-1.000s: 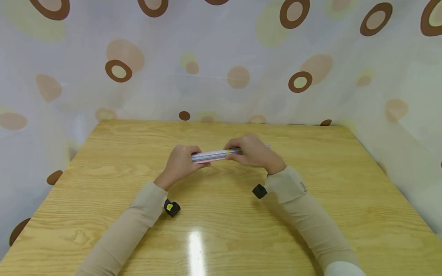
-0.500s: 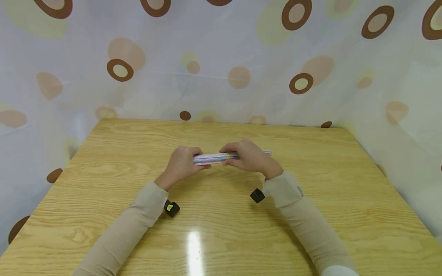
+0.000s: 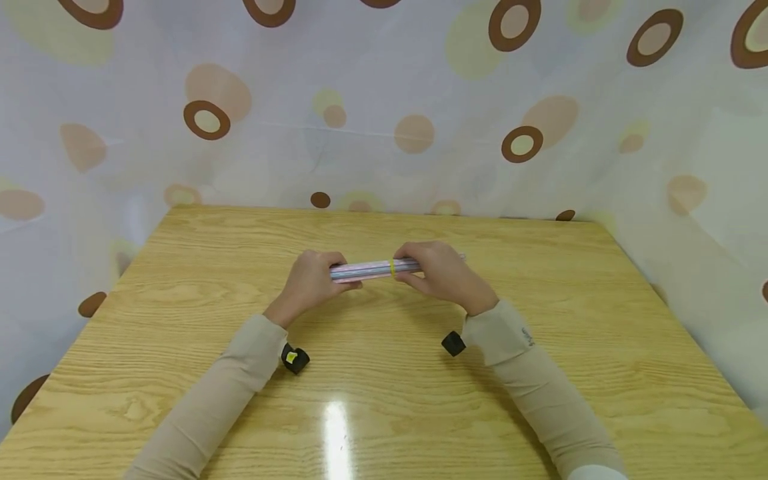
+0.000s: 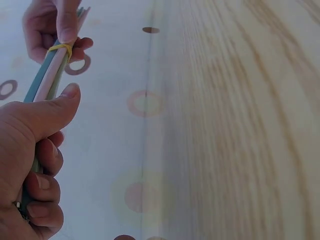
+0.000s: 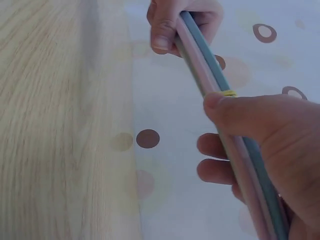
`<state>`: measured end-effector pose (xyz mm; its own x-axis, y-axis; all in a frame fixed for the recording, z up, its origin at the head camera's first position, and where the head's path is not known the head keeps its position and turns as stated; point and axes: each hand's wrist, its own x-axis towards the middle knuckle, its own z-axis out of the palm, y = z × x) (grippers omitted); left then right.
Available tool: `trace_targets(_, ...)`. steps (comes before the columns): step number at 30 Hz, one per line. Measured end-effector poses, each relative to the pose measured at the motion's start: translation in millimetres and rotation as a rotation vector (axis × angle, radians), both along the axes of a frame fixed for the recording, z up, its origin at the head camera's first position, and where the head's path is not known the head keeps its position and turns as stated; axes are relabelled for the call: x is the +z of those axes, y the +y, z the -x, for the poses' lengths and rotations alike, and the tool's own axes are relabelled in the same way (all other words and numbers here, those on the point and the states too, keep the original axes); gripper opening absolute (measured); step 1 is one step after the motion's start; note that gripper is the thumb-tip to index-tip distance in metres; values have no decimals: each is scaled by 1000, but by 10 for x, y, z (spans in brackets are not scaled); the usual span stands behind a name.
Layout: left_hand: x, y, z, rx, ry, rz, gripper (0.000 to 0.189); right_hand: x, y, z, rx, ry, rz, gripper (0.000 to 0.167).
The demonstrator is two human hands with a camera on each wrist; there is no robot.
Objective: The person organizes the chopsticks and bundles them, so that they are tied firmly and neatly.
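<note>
Held above the table is a bundle of slim pastel sticks (image 3: 363, 271), pink, teal and green, bound with a yellow rubber band (image 3: 393, 267). My left hand (image 3: 307, 285) grips its left end, the thumb lying along the sticks in the left wrist view. Around the right part, my right hand (image 3: 443, 272) curls its fingers, with the thumb (image 5: 220, 105) right at the band. Past that hand the right tip of the bundle shows only slightly. Both palms hide parts of the sticks.
The wooden table (image 3: 360, 347) spreads beneath both forearms, with a bright reflection near its front. Behind it and along the sides hangs a pale sheet (image 3: 372, 80) with brown rings and dots. Small black cameras (image 3: 453, 343) sit at both wrists.
My right hand moved slightly left along the bundle, then back right, so the band shows more now. The bundle levelled midway and now tilts up at the right again. My left hand barely shifted.
</note>
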<state>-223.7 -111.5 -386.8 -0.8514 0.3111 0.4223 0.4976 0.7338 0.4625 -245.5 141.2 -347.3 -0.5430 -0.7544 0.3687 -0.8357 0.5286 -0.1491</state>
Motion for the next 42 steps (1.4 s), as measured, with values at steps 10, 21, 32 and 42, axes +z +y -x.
trace_targets(10, 43, 39, -26, -7, 10, -22, 33, 65, -116, -39, 5, 31, -32, 27)
trace_targets(21, 49, 104, -65, -42, -27, -10, 30, 37, -240, -113, 21, -44, -70, 28)
trace_targets(32, 31, 78, -51, -21, -48, 35, 33, -38, -141, -75, -29, -64, -60, 41)
trace_targets(42, -28, 92, -61, -34, -41, 25, 33, -48, -69, -90, -1, -131, -2, 28)
